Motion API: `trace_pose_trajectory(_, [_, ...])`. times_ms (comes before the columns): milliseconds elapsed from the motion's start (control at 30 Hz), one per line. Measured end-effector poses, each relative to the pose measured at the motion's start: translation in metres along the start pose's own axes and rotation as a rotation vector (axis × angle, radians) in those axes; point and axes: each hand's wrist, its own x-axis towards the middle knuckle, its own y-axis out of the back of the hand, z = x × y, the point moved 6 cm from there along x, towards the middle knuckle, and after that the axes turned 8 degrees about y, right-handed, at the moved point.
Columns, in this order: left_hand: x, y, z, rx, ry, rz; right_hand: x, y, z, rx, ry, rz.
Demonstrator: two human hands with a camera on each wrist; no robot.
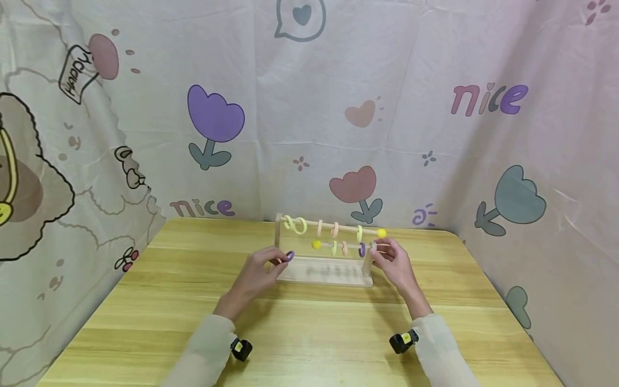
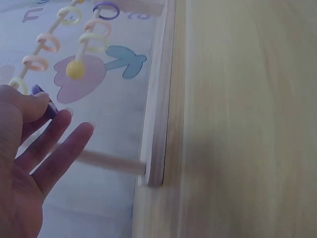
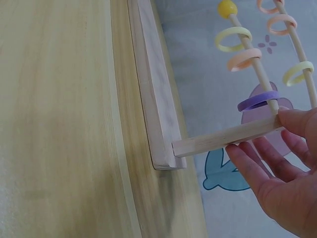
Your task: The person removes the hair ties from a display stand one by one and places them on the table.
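My left hand [image 1: 256,271] pinches a small purple ring [image 1: 290,256] between thumb and fingertips, just in front of a wooden ring stand [image 1: 319,273]. The ring is off the rods. At the stand's other end, my right hand [image 1: 394,263] holds the top of the short post [image 3: 223,139], thumb on one side and fingers on the other. From that post a lower rod reaches left to a yellow ball [image 1: 316,244], carrying a yellow-green ring [image 3: 233,39], a peach ring [image 3: 243,59] and another purple ring [image 3: 257,100].
The upper rod [image 1: 345,228] bears several yellow-green and peach rings and ends in a yellow ball [image 1: 381,234]. A taller post [image 1: 278,236] stands at the left. Beneath is a wood-grain table [image 1: 309,333], with a printed curtain [image 1: 290,107] behind it.
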Motion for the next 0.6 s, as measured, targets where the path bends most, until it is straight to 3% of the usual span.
trace_pose_trajectory(167, [-0.007,0.014,-0.008,0.009,-0.013,-0.026,-0.001,0.000,0.000,0.002,0.000,-0.003])
trace_pose_trajectory(400, [-0.018,0.036,-0.020,0.043,-0.088,-0.018,-0.002,0.000,0.000,0.006,-0.004,-0.004])
trace_pose_trajectory(600, [-0.028,0.053,-0.030,0.092,-0.079,-0.037,-0.001,0.000,0.000,0.003,-0.001,-0.002])
